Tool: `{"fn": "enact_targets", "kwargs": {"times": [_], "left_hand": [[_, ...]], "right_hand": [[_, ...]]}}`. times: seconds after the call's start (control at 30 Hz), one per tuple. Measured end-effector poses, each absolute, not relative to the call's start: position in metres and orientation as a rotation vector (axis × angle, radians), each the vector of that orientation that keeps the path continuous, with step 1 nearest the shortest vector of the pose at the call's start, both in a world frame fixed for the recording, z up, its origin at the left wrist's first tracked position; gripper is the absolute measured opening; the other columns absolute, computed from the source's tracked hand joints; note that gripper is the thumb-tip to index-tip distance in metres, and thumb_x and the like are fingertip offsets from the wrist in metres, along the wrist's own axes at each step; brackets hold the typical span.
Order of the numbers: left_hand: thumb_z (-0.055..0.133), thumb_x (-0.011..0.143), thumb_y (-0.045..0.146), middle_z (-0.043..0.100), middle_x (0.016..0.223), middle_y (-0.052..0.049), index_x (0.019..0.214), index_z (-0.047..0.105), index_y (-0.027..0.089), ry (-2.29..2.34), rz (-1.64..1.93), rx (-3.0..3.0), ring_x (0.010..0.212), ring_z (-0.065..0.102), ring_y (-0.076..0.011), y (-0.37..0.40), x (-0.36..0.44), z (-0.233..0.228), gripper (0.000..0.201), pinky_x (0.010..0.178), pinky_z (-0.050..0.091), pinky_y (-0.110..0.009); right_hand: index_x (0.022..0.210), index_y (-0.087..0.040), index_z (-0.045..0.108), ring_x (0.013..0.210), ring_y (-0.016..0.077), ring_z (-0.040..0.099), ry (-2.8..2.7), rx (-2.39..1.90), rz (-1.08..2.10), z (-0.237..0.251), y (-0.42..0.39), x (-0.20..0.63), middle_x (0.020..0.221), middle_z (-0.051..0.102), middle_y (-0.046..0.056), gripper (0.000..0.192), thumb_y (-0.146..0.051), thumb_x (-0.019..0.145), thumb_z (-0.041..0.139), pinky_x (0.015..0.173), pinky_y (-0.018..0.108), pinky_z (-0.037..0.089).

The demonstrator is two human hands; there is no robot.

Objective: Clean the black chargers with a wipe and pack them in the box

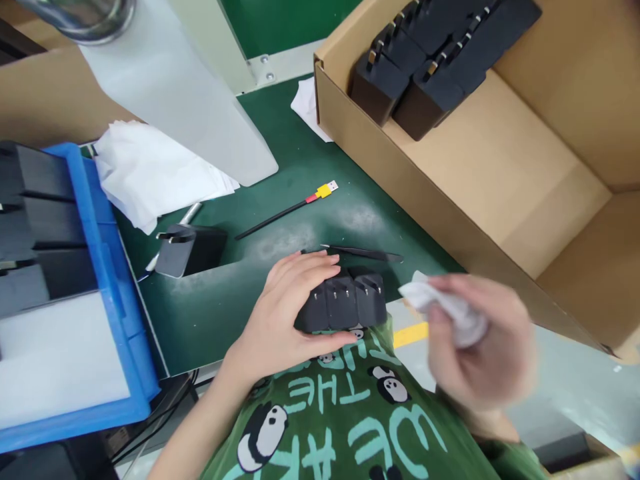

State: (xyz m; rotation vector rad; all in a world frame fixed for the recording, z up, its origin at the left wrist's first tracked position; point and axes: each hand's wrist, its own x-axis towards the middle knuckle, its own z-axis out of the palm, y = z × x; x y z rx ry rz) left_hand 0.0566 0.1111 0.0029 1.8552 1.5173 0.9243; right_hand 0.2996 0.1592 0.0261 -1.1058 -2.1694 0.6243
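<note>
While a row of black chargers is gripped steady at the worktop edge by the left hand, a crumpled white cloth is clutched in the right hand beside them.

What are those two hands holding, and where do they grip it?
The left hand clasps a row of black plug adapters by its left end. The right hand, blurred, pinches a crumpled white cloth near its middle.
</note>
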Motion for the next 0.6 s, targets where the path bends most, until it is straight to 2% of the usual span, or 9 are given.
{"fn": "enact_targets", "kwargs": {"times": [0.1,0.2,0.33,0.43,0.5,0.6], "left_hand": [[0.084,0.072,0.042,0.070,0.129,-0.010,0.140,0.052,0.030,1.528,0.908,1.997,0.117,0.066,-0.0342,0.113,0.059,0.005,0.076,0.105,0.044,-0.053],[0.079,0.078,0.038,0.074,0.123,-0.006,0.140,0.053,0.030,1.537,0.852,2.085,0.113,0.067,-0.0334,0.115,0.061,0.007,0.068,0.102,0.041,-0.050],[0.074,0.081,0.036,0.075,0.118,-0.007,0.140,0.052,0.026,1.559,0.799,2.108,0.105,0.068,-0.0319,0.116,0.062,0.009,0.064,0.099,0.038,-0.049],[0.072,0.081,0.040,0.075,0.120,-0.007,0.140,0.052,0.026,1.608,0.770,2.148,0.108,0.066,-0.0341,0.118,0.065,0.013,0.064,0.098,0.037,-0.051],[0.071,0.083,0.040,0.076,0.117,-0.006,0.136,0.057,0.026,1.609,0.761,2.170,0.105,0.066,-0.0333,0.121,0.067,0.014,0.056,0.095,0.039,-0.050],[0.068,0.086,0.035,0.078,0.109,-0.005,0.123,0.063,0.023,1.561,0.803,2.163,0.094,0.069,-0.0281,0.125,0.069,0.016,0.039,0.087,0.043,-0.045]], "right_hand": [[0.130,-0.019,0.062,0.107,0.0241,0.069,-2.316,-0.784,0.470,0.019,0.149,0.285,0.113,0.074,0.008,0.047,-0.003,0.086,0.061,0.085,0.040,0.064],[0.116,-0.011,0.070,0.112,0.0219,0.068,-2.413,-0.684,0.321,0.011,0.144,0.279,0.116,0.076,0.009,0.029,-0.006,0.088,0.064,0.091,0.034,0.063],[0.118,-0.009,0.070,0.115,0.0215,0.066,-2.449,-0.681,0.339,0.008,0.140,0.285,0.118,0.075,0.008,0.030,-0.007,0.091,0.056,0.095,0.036,0.061],[0.113,-0.013,0.073,0.114,0.0223,0.064,-2.472,-0.660,0.347,0.010,0.139,0.287,0.119,0.075,0.006,0.028,-0.007,0.090,0.056,0.089,0.036,0.060],[0.108,-0.014,0.074,0.110,0.0227,0.063,-2.496,-0.644,0.337,0.013,0.138,0.285,0.118,0.076,0.005,0.026,-0.006,0.089,0.057,0.083,0.036,0.059],[0.114,-0.011,0.072,0.110,0.0241,0.063,-2.561,-0.679,0.344,0.019,0.137,0.280,0.123,0.074,0.007,0.030,-0.005,0.089,0.056,0.084,0.037,0.058]]}}
